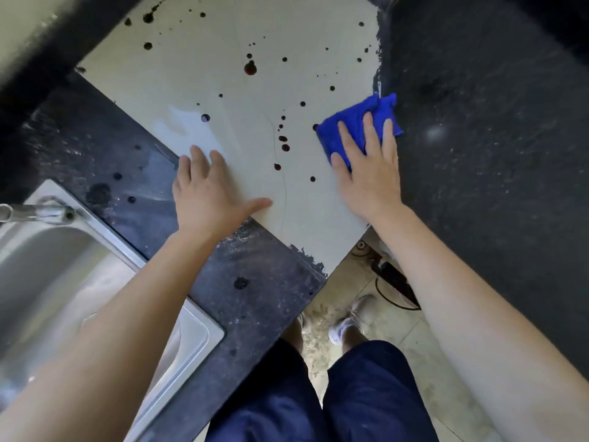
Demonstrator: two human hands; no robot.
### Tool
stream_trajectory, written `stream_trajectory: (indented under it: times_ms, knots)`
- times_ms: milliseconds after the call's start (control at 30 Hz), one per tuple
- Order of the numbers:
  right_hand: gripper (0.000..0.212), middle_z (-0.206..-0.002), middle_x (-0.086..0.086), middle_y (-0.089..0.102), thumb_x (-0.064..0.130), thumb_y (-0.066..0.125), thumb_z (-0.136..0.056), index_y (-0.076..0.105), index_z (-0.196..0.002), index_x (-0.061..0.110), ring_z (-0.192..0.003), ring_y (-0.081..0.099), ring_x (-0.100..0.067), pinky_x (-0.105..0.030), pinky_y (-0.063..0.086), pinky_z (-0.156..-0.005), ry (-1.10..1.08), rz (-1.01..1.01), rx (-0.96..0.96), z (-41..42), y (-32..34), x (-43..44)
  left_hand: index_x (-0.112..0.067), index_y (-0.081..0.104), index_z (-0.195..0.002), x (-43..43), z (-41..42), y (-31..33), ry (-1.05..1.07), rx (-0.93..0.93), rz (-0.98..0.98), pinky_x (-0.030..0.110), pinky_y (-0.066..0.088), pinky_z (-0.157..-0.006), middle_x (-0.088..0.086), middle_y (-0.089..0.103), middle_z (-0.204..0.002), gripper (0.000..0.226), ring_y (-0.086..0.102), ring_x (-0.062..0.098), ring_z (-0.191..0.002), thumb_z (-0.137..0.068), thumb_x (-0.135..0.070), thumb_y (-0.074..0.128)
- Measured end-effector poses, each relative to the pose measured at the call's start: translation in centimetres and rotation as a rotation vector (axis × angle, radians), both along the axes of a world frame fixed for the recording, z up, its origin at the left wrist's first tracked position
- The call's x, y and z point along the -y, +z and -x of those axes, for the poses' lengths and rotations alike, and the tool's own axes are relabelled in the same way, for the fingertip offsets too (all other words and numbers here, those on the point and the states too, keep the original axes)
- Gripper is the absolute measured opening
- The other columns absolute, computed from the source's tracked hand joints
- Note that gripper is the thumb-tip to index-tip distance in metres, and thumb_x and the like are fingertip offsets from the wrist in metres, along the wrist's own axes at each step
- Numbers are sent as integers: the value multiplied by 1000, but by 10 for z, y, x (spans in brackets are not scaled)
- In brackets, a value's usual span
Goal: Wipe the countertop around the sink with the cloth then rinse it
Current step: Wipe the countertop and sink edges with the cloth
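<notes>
The soft, light, folded blue cloth (pixel 360 122) at middle right squashes easily under the flat right hand (pixel 366 173); the left hand (pixel 207 193) rests flat too.

arms (pixel 134 298) bare | shorts (pixel 366 393) navy | shoes (pixel 341 331) wht sneakers

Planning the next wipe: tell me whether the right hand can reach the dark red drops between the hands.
Probably yes. The right hand presses the blue cloth flat just beside the dark red drops, with nothing between them on the pale countertop; the left hand rests flat farther left.
</notes>
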State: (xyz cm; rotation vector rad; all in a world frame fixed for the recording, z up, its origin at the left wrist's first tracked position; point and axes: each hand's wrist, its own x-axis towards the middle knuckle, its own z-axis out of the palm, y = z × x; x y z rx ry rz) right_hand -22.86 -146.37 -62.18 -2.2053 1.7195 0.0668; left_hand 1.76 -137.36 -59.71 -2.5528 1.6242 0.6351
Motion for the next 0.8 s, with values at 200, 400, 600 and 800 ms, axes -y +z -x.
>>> stream_trajectory:
  times_ms: [200,400,600,800]
  knots:
    - [56,-167,-12,13,50,33,-106,30,-157,29,-154,-4,-39,-58,16,-122,322,-48,-32,12,10,-132,-13,25,-149,-1,-2,-2,-12,18,54,55,25,-114,17,15,-161,119,14,40,-147,-62,-87,61]
    - [61,-169,-3,-3,62,28,-103,12,-158,41,-153,-17,-32,-51,0,-125,317,-84,-47,1,9,-41,-14,25,-149,-5,-3,-3,-19,0,61,57,24,-115,17,15,-161,119,14,40,-147,-63,-88,58]
    - [66,-168,-3,-14,67,20,-100,3,-159,41,-151,-21,-37,-52,-7,-123,109,-102,-83,-50,4,116,-16,21,-152,-4,-1,-1,26,-34,36,54,18,-118,14,8,-164,120,7,37,-150,-63,-86,61]
    - [63,-168,-8,-10,59,21,-103,5,-160,36,-151,-18,-41,-54,-4,-124,36,-76,-41,-88,5,165,-21,19,-154,0,1,2,82,-65,9,50,13,-121,9,3,-166,121,2,32,-152,-62,-86,63]
